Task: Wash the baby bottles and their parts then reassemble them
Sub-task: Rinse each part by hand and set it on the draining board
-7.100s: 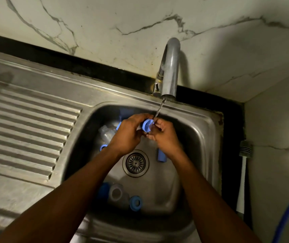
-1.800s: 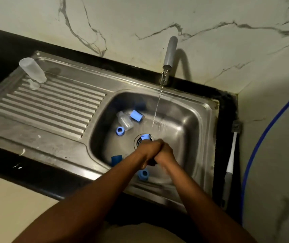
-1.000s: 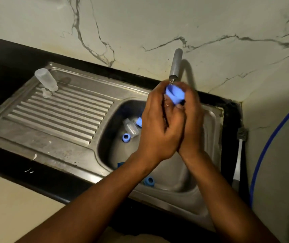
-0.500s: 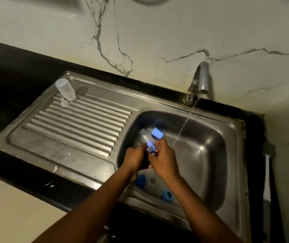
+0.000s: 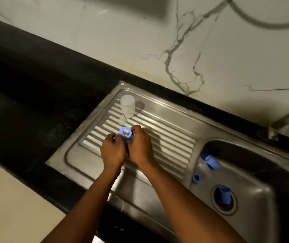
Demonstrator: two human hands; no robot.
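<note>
Ring (image 5: 121,131) held near the cup (image 5: 127,106)
Left hand (image 5: 113,152) and right hand (image 5: 140,146) both pinch it, just in front of the cup.

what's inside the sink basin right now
Three blue bottle parts: a cap by the left wall, a small ring nearer, a piece over the drain. The basin's right side is out of frame.

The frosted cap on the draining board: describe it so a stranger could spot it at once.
Find the ribbed steel draining board left of the sink basin. Near its far left corner stands the frosted cap. It is pale and translucent, while the ring held nearby and the parts in the basin are blue.
</note>
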